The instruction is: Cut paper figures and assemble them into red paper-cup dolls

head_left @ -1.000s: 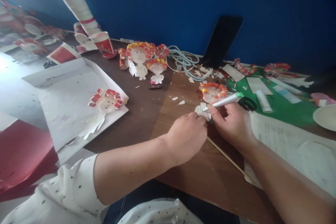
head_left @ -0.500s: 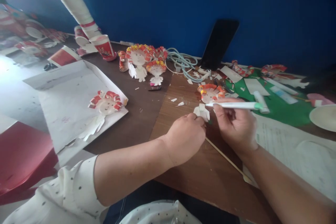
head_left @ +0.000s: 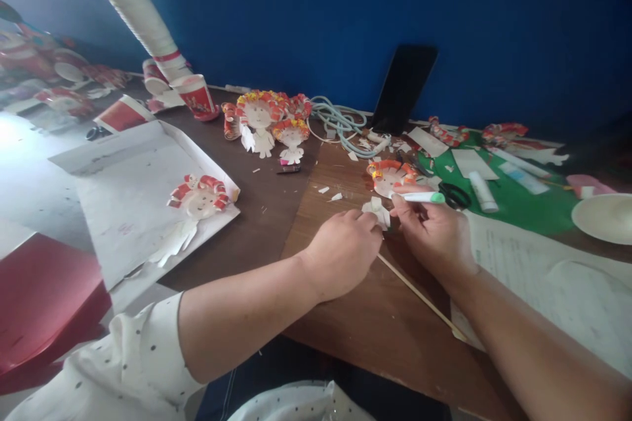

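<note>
In the middle of the view my left hand (head_left: 345,250) is closed, its fingertips pinching a small white paper cutout (head_left: 376,212). A thin wooden stick (head_left: 419,293) runs from under that hand down to the right; whether it joins the cutout is hidden. Close by on the right, my right hand (head_left: 437,237) grips a white marker pen (head_left: 417,197) with a green end. The pen's other end points left, above the cutout. Just behind lies a round paper face (head_left: 388,179) with curled orange-red strips around it.
Finished-looking paper dolls (head_left: 259,122) stand behind, near a coiled cable (head_left: 340,122) and a dark phone (head_left: 405,89) leaning on the wall. At right are black-handled scissors (head_left: 455,196), a glue stick (head_left: 482,192) and a white bowl (head_left: 605,218). Another paper doll lies in a box lid (head_left: 123,210).
The marker has swung so that it looks shorter, and the scissors' handles now show beside it. My left hand keeps its pinch on the cutout. The whole view has shifted slightly.
</note>
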`<state>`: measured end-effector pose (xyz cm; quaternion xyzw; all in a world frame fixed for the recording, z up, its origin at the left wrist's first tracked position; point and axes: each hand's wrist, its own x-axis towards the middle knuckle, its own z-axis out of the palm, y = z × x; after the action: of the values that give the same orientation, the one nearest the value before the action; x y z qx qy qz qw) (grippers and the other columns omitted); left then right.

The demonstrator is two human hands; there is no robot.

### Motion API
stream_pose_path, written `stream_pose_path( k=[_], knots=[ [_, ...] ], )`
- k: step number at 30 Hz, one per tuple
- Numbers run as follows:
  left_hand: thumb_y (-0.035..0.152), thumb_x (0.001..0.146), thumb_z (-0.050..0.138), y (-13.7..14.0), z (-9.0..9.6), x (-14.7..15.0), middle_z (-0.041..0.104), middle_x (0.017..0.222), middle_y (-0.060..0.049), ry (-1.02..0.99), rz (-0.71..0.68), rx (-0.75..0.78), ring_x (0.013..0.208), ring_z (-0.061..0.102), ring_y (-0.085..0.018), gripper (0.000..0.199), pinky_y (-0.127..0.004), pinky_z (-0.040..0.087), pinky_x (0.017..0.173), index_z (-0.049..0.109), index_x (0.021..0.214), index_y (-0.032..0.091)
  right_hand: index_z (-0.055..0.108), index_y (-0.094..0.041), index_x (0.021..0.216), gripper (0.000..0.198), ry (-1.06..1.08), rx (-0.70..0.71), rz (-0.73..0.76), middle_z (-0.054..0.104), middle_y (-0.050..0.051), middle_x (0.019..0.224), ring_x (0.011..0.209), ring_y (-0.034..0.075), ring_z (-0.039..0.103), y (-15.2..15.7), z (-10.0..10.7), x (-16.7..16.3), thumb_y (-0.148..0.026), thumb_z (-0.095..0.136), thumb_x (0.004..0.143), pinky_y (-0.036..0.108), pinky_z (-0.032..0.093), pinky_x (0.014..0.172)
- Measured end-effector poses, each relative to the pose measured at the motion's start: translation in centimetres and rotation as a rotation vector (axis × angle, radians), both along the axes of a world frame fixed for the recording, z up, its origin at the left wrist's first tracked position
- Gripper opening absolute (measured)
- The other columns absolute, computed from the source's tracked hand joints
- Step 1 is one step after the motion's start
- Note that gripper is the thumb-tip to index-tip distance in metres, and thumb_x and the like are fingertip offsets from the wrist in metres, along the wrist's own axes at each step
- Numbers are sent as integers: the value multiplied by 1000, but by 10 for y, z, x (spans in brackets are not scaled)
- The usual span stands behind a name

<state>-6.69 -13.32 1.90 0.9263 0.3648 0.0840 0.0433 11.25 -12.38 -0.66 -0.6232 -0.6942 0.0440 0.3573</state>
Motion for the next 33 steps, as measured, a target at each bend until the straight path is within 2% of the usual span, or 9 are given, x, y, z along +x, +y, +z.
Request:
stream_pose_path(
  k=[6, 10, 15, 21, 27, 30, 33],
  knots=[
    [20, 89, 40, 10, 2, -4, 61, 91, -9, -60, 259, 40, 90, 57, -20, 24, -33, 48, 79, 63, 90, 14, 68, -24, 103, 32, -159, 22, -23, 74, 4, 88, 71, 19, 69, -6, 6, 2, -47, 51, 88, 25, 43, 58],
    [28, 91, 40, 16, -5, -3, 60, 95, -9, -73, 310, 13, 92, 58, -21, 25, -34, 48, 81, 61, 91, 14, 68, -26, 105, 32, -225, 59, -26, 73, 2, 74, 64, 20, 68, -7, 3, 3, -48, 52, 87, 26, 41, 54],
    [35, 88, 46, 21, -13, 1, 61, 97, -8, -125, 393, -59, 93, 59, -20, 24, -33, 48, 83, 58, 93, 15, 69, -24, 101, 29, -168, 98, 14, 74, 3, 79, 67, 20, 69, -7, 1, 2, -45, 54, 88, 26, 44, 57],
    [29, 87, 47, 27, -15, -1, 64, 94, -4, -221, 452, -174, 90, 60, -17, 16, -30, 47, 78, 57, 93, 18, 67, -24, 106, 29, -100, 120, 59, 74, 2, 82, 71, 19, 70, -10, 3, 0, -43, 54, 88, 25, 46, 60],
    [45, 81, 57, 24, -13, 3, 62, 95, -6, -205, 454, -154, 90, 59, -19, 32, -32, 46, 81, 56, 96, 17, 66, -23, 106, 26, -99, 170, 90, 73, 3, 97, 75, 19, 70, -11, 5, -2, -39, 53, 89, 26, 48, 64],
    [40, 80, 58, 23, -13, 4, 63, 90, -5, -233, 432, -164, 89, 58, -19, 23, -32, 45, 79, 59, 87, 18, 65, -23, 106, 25, -91, 163, 101, 73, 3, 96, 76, 18, 70, -11, 7, -3, -37, 54, 89, 26, 49, 65],
    [33, 79, 58, 24, -13, 4, 64, 83, -3, -334, 417, -232, 82, 57, -17, 14, -29, 44, 73, 61, 78, 19, 65, -22, 106, 22, -30, 219, 164, 72, 4, 100, 83, 18, 70, -12, 9, -2, -33, 57, 88, 26, 52, 70]
  ],
)
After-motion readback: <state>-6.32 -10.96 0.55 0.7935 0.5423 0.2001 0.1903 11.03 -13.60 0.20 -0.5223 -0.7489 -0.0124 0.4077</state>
